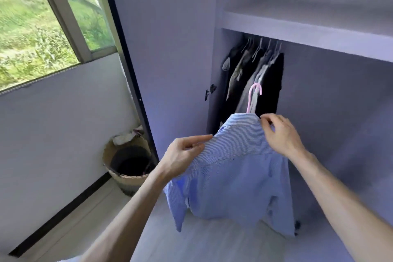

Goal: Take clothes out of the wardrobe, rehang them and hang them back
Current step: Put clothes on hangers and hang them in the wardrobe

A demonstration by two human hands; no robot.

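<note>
Far L, a round woven straw basket w/ dark lining (107,155) is sitting on the floor by the open white wardrobe door (165,49); it's playing no part in this step. The left hand (182,152) is pinching the L shoulder of the light-blue striped cotton shirt (234,176), w/ thumb and fingers curled onto the cloth. The shirt is hanging in mid-air in front of the wardrobe opening, lower than the row of dark garments on the rail (270,83). It is riding on a pink plastic hanger (254,93) whose hook is poking up free, not yet on the rail. The right hand (280,134) is pinching cloth at the collar's R side, just beside the hanger neck.

Rehanging is prob. nearing its end, and the shoulders are getting squared. Doing it well means:
- tugging both sides evenly
- centring the collar on the hook
- keeping the yoke flat

Before lifting, one hand should be taking the hook itself and aiming for the gap R of the dark garments. An uneven pull is risking a shoulder slipping off.
</note>
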